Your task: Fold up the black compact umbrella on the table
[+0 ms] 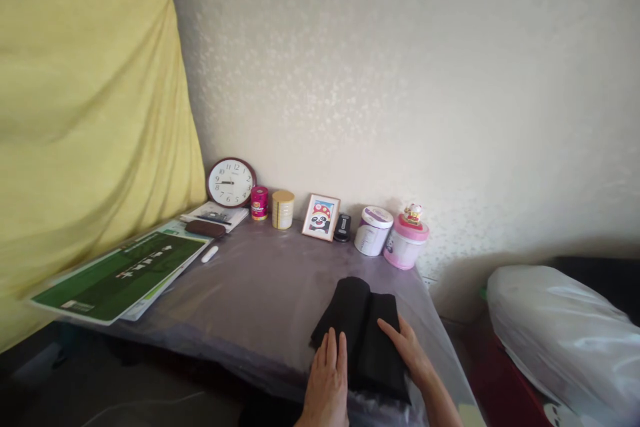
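A black folded piece, cloth-like with a soft sheen [383,360], lies on the table near its right front corner. A fold line runs down its middle, and its left part rises in a rounded hump. My left hand [327,373] rests over its near left edge, fingers straight and close together, palm turned inward. At its right edge is my right hand [407,347], with one digit stretched over the black surface and the others along the side. The fingers look spread; their undersides are hidden.
Along the wall stand a clock [231,183], a pink can [259,204], a yellow-lidded tin [283,211], a panda picture frame [321,217] and two lidded tubs [373,232]. Green printed sheets [125,273] cover the table's left side. A plastic-covered pile [560,333] stands right.
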A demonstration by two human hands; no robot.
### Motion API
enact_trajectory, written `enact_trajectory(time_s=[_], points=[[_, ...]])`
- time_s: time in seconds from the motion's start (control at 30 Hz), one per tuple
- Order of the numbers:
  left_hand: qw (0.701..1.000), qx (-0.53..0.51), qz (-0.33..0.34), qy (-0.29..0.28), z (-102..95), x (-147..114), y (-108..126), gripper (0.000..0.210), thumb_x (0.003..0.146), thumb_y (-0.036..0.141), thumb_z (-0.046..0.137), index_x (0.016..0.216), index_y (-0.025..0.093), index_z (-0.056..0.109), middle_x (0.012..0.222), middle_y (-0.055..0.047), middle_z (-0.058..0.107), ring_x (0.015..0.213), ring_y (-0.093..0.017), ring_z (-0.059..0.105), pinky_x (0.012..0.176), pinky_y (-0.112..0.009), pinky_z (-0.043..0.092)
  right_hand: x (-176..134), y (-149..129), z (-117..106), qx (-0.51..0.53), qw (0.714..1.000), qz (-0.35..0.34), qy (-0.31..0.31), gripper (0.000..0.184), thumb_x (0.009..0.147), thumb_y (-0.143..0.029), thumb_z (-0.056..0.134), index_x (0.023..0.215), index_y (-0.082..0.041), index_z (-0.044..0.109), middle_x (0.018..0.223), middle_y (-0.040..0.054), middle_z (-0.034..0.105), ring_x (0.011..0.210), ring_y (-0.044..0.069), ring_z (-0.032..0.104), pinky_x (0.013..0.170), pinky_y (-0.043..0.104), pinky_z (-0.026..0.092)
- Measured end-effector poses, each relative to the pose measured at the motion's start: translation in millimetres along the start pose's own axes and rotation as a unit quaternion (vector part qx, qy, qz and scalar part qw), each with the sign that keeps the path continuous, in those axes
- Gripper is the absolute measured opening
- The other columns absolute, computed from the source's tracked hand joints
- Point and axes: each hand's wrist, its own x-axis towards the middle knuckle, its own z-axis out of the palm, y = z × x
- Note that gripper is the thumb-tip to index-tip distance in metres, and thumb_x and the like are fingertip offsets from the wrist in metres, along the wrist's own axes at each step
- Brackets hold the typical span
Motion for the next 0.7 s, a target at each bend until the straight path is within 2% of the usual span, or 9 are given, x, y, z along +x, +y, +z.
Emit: enact_trajectory(time_s=[0.13, 0.3, 0.47, 0.6, 0.7], points=[[1.0, -0.003, 0.001, 0.008, 1.7, -2, -1, 0.106, 0.053, 0.011, 0.055, 0.139, 0.016, -0.005, 0.149, -0.012, -0.005, 0.136, -0.032, 0.007, 0.109, -0.044, 0.018, -1, -13, 15, -0.003, 0.999, -0.049, -0.008, 0.044, 0.068, -0.039, 0.065, 0.105, -0.016, 0.062, 0.095, 0.0068, 0.07, 0.09, 0.027, 0.064, 0.074, 0.037, 0.053], [1.0, -0.019, 0.003, 0.005, 4.8, -1, -3, 0.104, 0.053, 0.015, 0.057, 0.14, 0.015, -0.001, 0.149, -0.013, -0.002, 0.136, -0.031, 0.008, 0.11, -0.041, 0.017, 14, -24, 38, -0.027, 0.995, -0.09, -0.015, 0.036, 0.071, -0.037, 0.061, 0.1, -0.016, 0.062, 0.094, 0.0051, 0.069, 0.092, 0.024, 0.062, 0.08, 0.034, 0.05], [0.999, -0.038, 0.01, -0.001, 2.5, 1, -7, 0.095, 0.056, 0.018, 0.053, 0.14, 0.011, 0.01, 0.149, -0.013, 0.002, 0.136, -0.032, 0.008, 0.109, -0.043, 0.019, 32, -14, 62, -0.038, 0.995, -0.093, -0.007, 0.031, 0.069, -0.036, 0.061, 0.093, -0.016, 0.061, 0.087, 0.0046, 0.069, 0.084, 0.022, 0.063, 0.075, 0.034, 0.052], [0.999, -0.037, 0.006, -0.006, -3.3, 0, -7, 0.082, 0.054, 0.019, 0.053, 0.133, 0.008, 0.034, 0.149, -0.014, 0.005, 0.136, -0.031, 0.01, 0.109, -0.044, 0.02, 44, -3, 74, -0.087, 0.992, -0.094, 0.012, 0.026, 0.067, -0.034, 0.061, 0.087, -0.017, 0.061, 0.082, 0.0039, 0.069, 0.081, 0.022, 0.064, 0.072, 0.033, 0.052], [1.0, -0.022, -0.014, -0.011, -6.5, -1, -8, 0.079, 0.057, 0.018, 0.052, 0.133, 0.006, 0.034, 0.149, -0.015, 0.008, 0.136, -0.028, 0.012, 0.11, -0.04, 0.021, 48, 0, 79, -0.131, 0.986, -0.098, 0.026, 0.026, 0.066, -0.032, 0.061, 0.087, -0.018, 0.06, 0.081, 0.0032, 0.068, 0.079, 0.021, 0.064, 0.07, 0.032, 0.052]])
